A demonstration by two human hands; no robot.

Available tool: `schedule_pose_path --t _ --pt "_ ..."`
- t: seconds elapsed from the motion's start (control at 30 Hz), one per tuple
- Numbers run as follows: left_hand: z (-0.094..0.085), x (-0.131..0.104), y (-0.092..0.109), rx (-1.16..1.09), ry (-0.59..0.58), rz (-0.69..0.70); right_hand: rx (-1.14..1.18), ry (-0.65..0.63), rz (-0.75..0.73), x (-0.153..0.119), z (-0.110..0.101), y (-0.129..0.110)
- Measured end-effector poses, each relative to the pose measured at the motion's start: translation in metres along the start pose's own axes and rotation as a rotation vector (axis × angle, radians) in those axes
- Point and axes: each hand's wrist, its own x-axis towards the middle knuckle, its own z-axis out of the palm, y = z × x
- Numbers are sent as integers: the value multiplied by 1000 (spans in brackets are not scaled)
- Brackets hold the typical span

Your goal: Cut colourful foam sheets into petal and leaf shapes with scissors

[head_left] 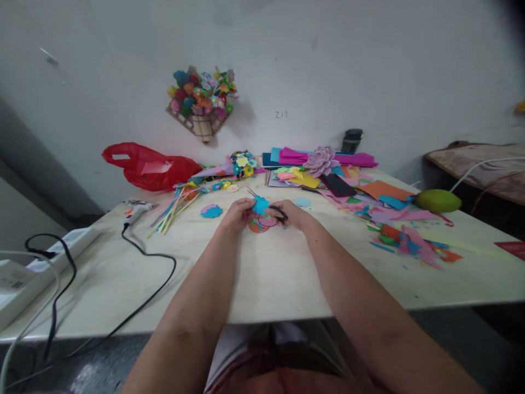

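Over the middle of the desk (270, 284), well back from its near edge, you hold a blue flower (261, 206) between your two hands. Your left hand (239, 214) pinches it at its left rim, thumb against fingers. Your right hand (294, 214) is curled round the black handles of the scissors (280, 213); whether its fingertips also press the flower, I cannot tell. The flower is roundish, with no clear long axis, and lies just left of your right fingers. The scissors slant from that hand toward the far left corner, running behind the flower, their tips showing past its far side. Orange and pink discs (257, 226) lie just below your hands. Other blue and pink flowers (211, 212) lie toward the left edge, and paper scraps (419, 245) spread toward the right edge.
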Motion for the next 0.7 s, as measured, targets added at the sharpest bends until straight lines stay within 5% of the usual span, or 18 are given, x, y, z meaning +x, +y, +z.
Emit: schedule_pose_path --t 0.7 --pt "2 3 -1 6 88 98 -10 -5 31 -3 -4 -1"
